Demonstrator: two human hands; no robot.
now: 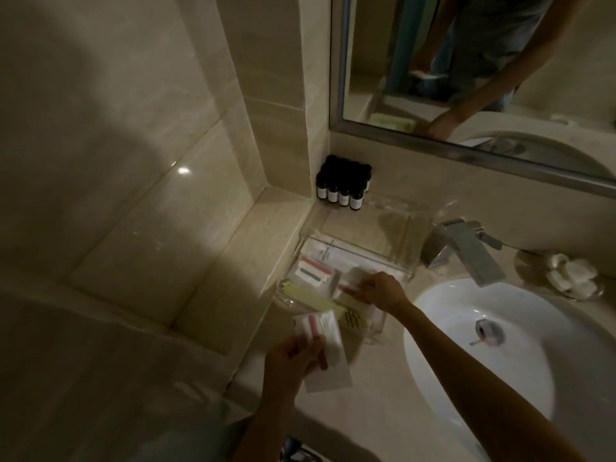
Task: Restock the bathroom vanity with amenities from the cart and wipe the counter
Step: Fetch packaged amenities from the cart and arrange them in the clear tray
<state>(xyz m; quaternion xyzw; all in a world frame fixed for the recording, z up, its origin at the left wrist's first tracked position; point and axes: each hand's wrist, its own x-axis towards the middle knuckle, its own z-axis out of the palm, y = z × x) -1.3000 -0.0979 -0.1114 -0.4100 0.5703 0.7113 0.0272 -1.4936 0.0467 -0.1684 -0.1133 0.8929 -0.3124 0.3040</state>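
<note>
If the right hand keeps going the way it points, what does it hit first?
Probably the sachets lying in the clear tray, just beyond the packet the right hand pinches; height unclear.

The left hand [293, 365] holds white packets [325, 331] at 6 o'clock of a clear tray [400, 258] on the tabletop [366, 411]. The right hand [383, 291] pinches a packet [350, 284] inside the tray. Dark bottles [343, 185] stand at its 12 o'clock, the sink [533, 378] at 4 o'clock.

Bare left hand [293, 360] low, fingers curled round flat white paper packets [328, 338], right arm [466, 355] extended forward, right hand [383, 291] palm-down, pinching a white red-striped sachet [350, 288]
</note>
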